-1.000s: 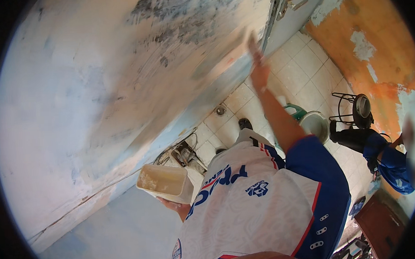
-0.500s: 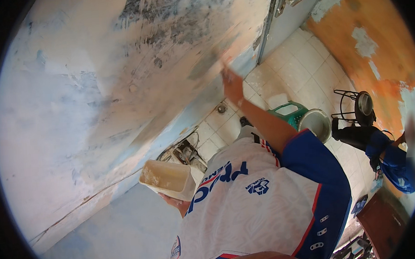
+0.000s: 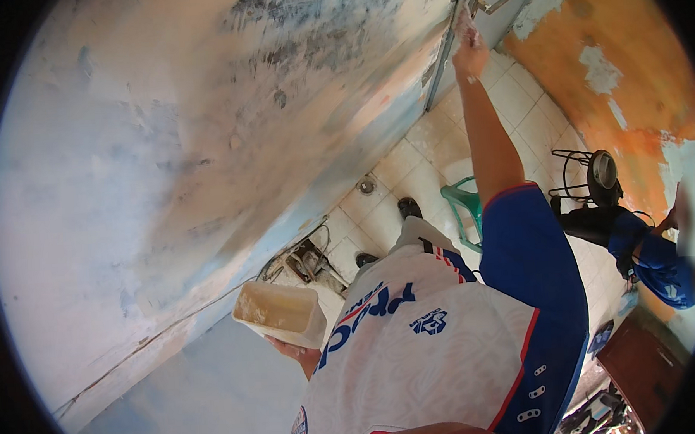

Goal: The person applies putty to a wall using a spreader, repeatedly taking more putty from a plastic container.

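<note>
My left hand (image 3: 289, 346) holds a cream rectangular plastic container (image 3: 278, 311), which has pale residue inside, beside the patchy wall (image 3: 205, 146). My right hand (image 3: 470, 50) is stretched up to the wall's edge at the metal door frame (image 3: 440, 72), near the door handle (image 3: 487, 1). It is whitened with residue and closed on something thin and pale that I cannot make out.
A green plastic stool (image 3: 467, 200) stands on the tiled floor (image 3: 415, 171), with a black stool (image 3: 601, 175) beside an orange wall (image 3: 595, 28). Another person in blue (image 3: 660, 269) is at the right. Cables and clutter (image 3: 307, 261) lie along the wall's foot.
My right hand came lower and leftward across the wall, then moved up and right to the door frame. My left hand still holds the container, in nearly the same place.
</note>
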